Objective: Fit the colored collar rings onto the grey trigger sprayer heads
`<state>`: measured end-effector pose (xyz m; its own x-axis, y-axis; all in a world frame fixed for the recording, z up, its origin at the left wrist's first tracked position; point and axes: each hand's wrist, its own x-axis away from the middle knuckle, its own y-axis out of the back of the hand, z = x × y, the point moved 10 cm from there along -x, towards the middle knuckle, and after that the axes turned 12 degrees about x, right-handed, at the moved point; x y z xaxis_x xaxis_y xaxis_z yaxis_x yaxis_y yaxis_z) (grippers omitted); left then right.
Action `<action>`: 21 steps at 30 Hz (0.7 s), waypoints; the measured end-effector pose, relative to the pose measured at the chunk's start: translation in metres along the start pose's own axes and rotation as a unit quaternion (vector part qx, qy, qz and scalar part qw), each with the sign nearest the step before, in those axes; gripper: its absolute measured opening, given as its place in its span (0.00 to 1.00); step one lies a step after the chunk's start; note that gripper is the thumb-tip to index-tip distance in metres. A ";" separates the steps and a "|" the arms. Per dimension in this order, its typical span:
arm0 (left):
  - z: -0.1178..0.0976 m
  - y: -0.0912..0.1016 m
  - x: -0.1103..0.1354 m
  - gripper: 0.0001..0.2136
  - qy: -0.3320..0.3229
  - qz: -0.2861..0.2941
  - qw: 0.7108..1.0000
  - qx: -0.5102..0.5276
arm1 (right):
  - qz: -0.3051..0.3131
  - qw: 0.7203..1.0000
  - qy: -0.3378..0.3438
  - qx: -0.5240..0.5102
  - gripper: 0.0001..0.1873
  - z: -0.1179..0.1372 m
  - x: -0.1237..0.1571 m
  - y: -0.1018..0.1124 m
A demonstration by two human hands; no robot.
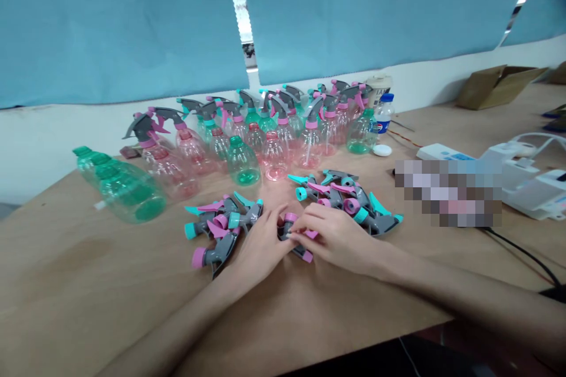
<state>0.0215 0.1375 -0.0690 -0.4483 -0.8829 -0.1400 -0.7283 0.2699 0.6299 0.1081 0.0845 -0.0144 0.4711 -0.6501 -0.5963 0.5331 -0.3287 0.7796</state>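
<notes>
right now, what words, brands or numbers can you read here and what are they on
No text here can be read for sure.
water bottle: blue label, print too small to read.
cup: dark lettering, too blurred to read.
white box: blue panel, too small to read.

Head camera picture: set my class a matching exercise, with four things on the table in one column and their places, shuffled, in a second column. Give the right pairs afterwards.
Things
1. green bottles
2. cardboard box
3. water bottle
4. pink-collared spray head

Places
A. between the left hand and the right hand
B. lying on their sides at the left of the table
C. open, at the far right
D. upright at the right end of the row of spray bottles

Pairs: 1-B, 2-C, 3-D, 4-A
</notes>
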 end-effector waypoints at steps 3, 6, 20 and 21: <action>0.003 0.000 -0.005 0.09 0.007 0.010 1.000 0.020 | 0.013 1.000 0.000 0.011 0.07 0.002 0.003 -0.009; 0.007 0.016 0.001 0.09 0.022 -0.102 0.990 0.092 | 0.014 0.999 -0.047 0.003 0.07 -0.013 0.008 -0.011; -0.022 -0.009 0.026 0.06 -0.005 -0.059 0.946 0.318 | 0.014 0.990 -0.110 -0.084 0.15 -0.037 0.022 -0.017; -0.021 -0.009 0.026 0.07 -0.010 -0.058 0.945 0.322 | 0.004 0.990 -0.109 -0.092 0.16 -0.038 0.023 -0.015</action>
<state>0.0275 0.1041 -0.0619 -0.3504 -0.9155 -0.1976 -0.9349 0.3547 0.0146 0.1372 0.1004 -0.0472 0.3242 -0.7907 -0.5194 0.6586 -0.2055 0.7239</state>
